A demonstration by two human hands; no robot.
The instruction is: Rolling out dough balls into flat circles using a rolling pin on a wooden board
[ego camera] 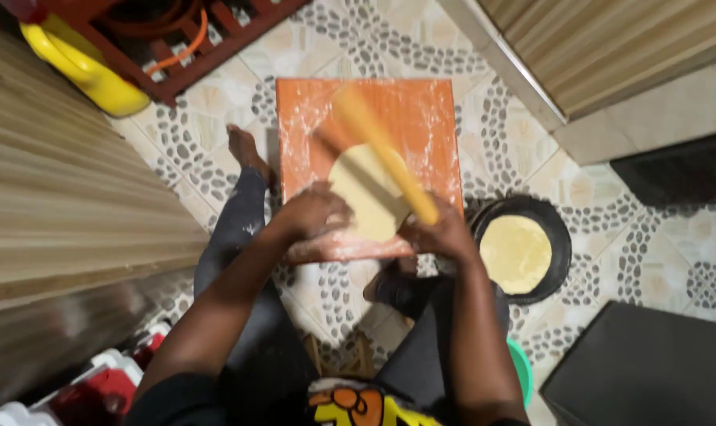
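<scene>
A floured orange board [421, 118] lies on the tiled floor between my feet. On it sits a flat round of pale dough [366, 189]. My right hand [441, 233] grips the near end of a yellow wooden rolling pin [381, 150], which slants up and to the left across the dough and looks blurred. My left hand [314, 211] rests on the board's near left part, against the dough's edge, fingers curled with nothing visible in them.
A black round pan [559, 237] with a rolled dough round [515, 254] stands right of the board. A yellow jerrycan [82, 67] and a red crate [208, 55] lie at top left. A dark box [650, 371] sits at bottom right, a green rim [522, 371] by my right knee.
</scene>
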